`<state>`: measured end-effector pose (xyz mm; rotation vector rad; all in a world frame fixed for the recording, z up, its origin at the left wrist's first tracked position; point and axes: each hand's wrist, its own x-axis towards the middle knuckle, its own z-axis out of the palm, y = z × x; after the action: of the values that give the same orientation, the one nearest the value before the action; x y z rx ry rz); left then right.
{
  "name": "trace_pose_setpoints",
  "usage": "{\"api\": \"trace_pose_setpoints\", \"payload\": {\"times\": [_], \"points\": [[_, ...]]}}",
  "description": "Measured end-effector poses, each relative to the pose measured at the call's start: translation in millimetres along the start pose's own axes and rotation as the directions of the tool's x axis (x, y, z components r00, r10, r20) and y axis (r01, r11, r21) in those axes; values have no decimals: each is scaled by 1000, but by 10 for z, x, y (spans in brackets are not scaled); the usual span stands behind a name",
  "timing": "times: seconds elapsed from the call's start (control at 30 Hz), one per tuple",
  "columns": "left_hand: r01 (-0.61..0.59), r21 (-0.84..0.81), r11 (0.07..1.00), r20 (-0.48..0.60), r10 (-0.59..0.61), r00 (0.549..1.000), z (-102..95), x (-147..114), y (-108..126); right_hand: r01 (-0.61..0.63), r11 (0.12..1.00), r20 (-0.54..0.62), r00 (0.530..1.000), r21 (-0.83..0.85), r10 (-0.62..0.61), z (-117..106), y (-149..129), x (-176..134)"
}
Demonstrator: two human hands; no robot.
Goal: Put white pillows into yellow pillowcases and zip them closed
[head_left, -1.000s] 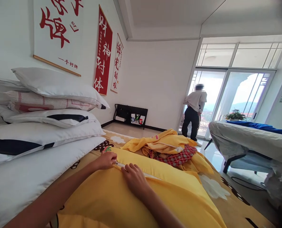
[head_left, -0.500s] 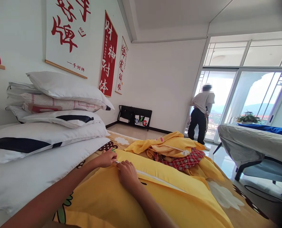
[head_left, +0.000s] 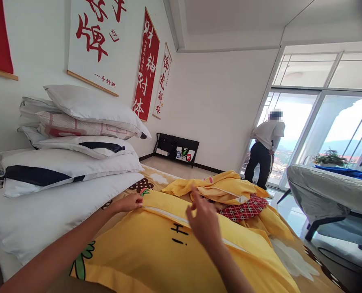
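A yellow pillow (head_left: 132, 244) with black lettering and a green leaf print lies in front of me. A white zipper (head_left: 165, 215) runs along its upper side. My left hand (head_left: 133, 202) is closed on the pillowcase at the zipper's far left end. Slightly blurred, my right hand (head_left: 203, 217) hovers over the middle of the zipper, its index finger stretched out and nothing visible in it. Just beyond the pillow lie a crumpled yellow cloth (head_left: 229, 183) and a red plaid cloth (head_left: 244, 209).
White pillows (head_left: 71, 162) are stacked on the left against the wall. Beneath everything spreads a patterned brown sheet (head_left: 290, 256). A covered table (head_left: 318, 187) stands at right, a black rack (head_left: 176, 150) at the back. One person (head_left: 264, 146) stands by the glass door.
My right hand has left the zipper's left end and moved right, its fingers spreading. The left hand keeps its hold there. The view has shifted slightly.
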<state>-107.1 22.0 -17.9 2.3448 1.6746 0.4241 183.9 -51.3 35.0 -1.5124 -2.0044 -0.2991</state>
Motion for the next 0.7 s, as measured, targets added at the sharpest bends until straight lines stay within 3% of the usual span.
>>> {"api": "trace_pose_setpoints", "payload": {"times": [0.07, 0.1, 0.13, 0.2, 0.27, 0.3, 0.4, 0.47, 0.53, 0.6, 0.7], "points": [[23, -6, 1000, -38, -23, 999, 51, 4, -12, -381, 923, -138, 918, -51, 371, -374, 408, 95], [31, -7, 999, -60, -31, 998, 82, 4, 4, -448, 890, -128, 891, -85, 436, -498, 596, 103], [36, -7, 999, -84, -36, 996, 114, -2, 33, -432, 897, -80, 901, -96, 425, -566, 762, 69], [16, -10, 1000, -178, -17, 984, 170, -41, 114, -236, 970, 72, 968, -55, 240, -547, 1026, -129], [-75, -29, 997, -290, 63, 955, 209, -103, 190, -42, 998, 173, 984, 48, 33, -386, 1227, -442], [-143, -47, 989, -320, 120, 940, 225, -131, 215, -11, 996, 186, 982, 90, -6, -285, 1321, -606], [-315, -185, 931, -213, 275, 937, 304, -144, 219, -130, 972, 123, 987, 193, 108, -22, 1596, -988], [-285, -363, 887, -82, 274, 958, 394, -83, 182, -255, 934, 59, 967, 252, 248, 78, 1751, -1108], [-170, -515, 840, 10, 205, 979, 482, 3, 135, -341, 907, 26, 938, 249, 345, 114, 1867, -1144], [-107, -535, 838, 27, 144, 989, 526, 81, 87, -361, 916, 25, 932, 175, 362, 98, 1978, -1149], [-148, -405, 902, 13, 168, 986, 505, 149, -2, -437, 899, 59, 898, -5, 437, 21, 2246, -1227]]}}
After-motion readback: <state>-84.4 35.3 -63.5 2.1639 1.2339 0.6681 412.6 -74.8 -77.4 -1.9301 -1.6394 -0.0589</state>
